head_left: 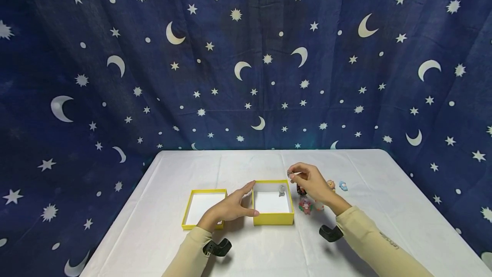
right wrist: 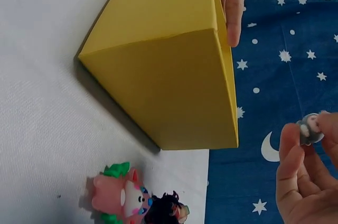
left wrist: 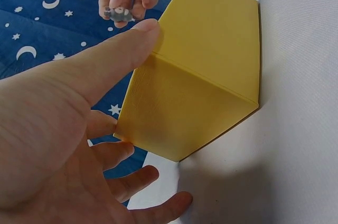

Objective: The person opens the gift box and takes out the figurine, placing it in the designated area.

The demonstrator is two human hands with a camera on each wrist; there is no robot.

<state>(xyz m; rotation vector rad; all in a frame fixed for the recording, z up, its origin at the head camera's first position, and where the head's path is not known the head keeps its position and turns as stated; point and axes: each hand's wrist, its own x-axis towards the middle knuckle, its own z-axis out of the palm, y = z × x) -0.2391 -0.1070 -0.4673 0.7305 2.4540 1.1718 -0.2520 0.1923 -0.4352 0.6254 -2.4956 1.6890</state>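
A small grey figurine (right wrist: 310, 128) is pinched between the thumb and fingertips of my right hand (head_left: 312, 181), held up near the far right corner of an open yellow box (head_left: 273, 219). Another grey figurine (head_left: 282, 190) stands inside the box, against its white inner walls. My left hand (head_left: 233, 205) spreads along the left side of the box. Its thumb touches the near left corner at the rim, and the other fingers reach out towards the far left corner, loosely extended.
A shallow yellow-edged lid (head_left: 186, 216) lies left of the box, partly behind my left hand. Right of the box are a pink figurine with green parts (head_left: 306, 206), a dark-haired figurine (right wrist: 165, 209), an orange-yellow one (head_left: 331, 185) and a blue one (head_left: 343, 186).
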